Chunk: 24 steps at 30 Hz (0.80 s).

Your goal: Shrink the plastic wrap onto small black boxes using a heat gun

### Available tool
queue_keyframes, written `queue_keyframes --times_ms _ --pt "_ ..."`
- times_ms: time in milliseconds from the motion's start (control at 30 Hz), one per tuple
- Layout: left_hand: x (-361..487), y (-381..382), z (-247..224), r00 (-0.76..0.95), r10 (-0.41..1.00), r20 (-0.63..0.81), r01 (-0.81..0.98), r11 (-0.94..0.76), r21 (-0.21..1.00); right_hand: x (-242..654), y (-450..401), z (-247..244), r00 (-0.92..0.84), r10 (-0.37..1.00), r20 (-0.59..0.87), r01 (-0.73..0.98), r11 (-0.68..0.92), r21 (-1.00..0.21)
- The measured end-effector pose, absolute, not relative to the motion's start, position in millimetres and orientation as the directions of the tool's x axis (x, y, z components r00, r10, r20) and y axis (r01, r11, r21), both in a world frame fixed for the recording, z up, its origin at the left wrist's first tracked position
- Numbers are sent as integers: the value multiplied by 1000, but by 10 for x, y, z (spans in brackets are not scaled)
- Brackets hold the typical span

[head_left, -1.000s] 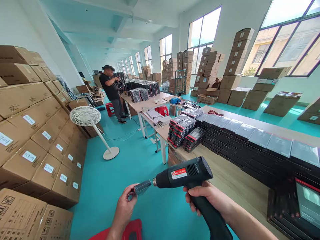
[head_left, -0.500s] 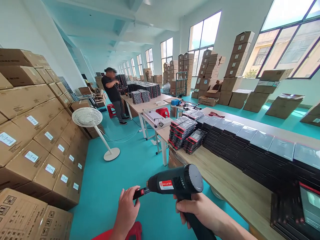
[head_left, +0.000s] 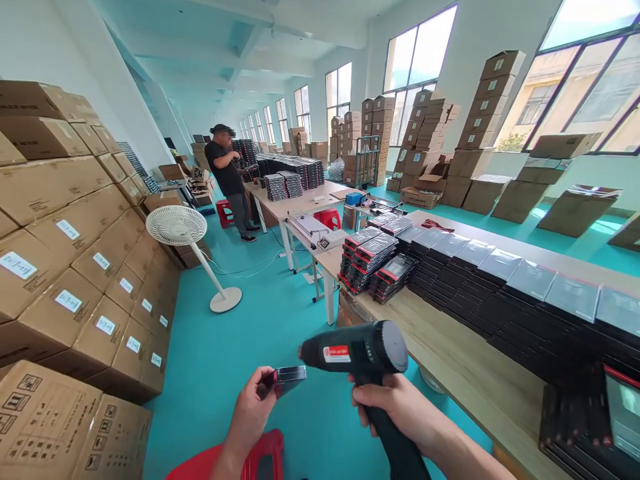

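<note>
My left hand (head_left: 254, 407) grips one end of a thin, clear-wrapped package (head_left: 291, 375) with a dark and red edge. In my right hand (head_left: 387, 400) is a black heat gun (head_left: 357, 347) with a red and white label, my fingers wrapped round its handle. The gun's nozzle points left, close to the package's right end. To the right, long rows of stacked flat black cases (head_left: 480, 293) with clear tops stand on a wooden table (head_left: 450, 347). Shiny wrapped packages (head_left: 370, 257) are piled at that table's far left end.
A red stool (head_left: 265, 460) is below my left hand. A white fan (head_left: 177, 227) stands on the green floor, beside stacked cartons (head_left: 95, 267) on the left. Farther back, a person (head_left: 227, 173) in black stands at another table (head_left: 320, 200).
My left hand has turned the package, so more of its narrow, clear-wrapped side shows. The heat gun has shifted slightly, and the camera view has moved a little.
</note>
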<state>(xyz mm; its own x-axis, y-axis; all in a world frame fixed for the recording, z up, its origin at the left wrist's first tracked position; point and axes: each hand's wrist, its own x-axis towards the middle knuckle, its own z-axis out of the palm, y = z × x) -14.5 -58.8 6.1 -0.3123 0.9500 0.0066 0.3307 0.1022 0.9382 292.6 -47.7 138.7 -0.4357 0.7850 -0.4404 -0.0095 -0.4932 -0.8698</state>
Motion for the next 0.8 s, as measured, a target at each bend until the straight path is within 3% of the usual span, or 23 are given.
queue_keyframes --times_ms 67,200,400,567,667,800 --pt "-124 -589 71 -308 950 -58 192 122 974 3025 -436 1354 -404 790 -461 -32 -516 -856" --pt "-63 -591 121 -278 943 -185 -36 182 983 3169 -420 1309 -507 742 -439 -60 -539 -840" --pt "-32 -572 200 -264 940 -217 -97 198 975 3197 -477 1307 -467 735 -492 47 -535 -843" --pt "-50 -548 127 -334 917 -219 -155 176 972 3209 -444 1320 -531 709 -464 46 -522 -852" --pt "-13 -534 65 -376 858 -351 -330 230 916 3131 -374 1331 -470 767 -438 28 -483 -875" --pt "86 -514 -2 -282 805 -522 -570 296 766 2923 -374 1353 -520 751 -407 -8 -480 -877"
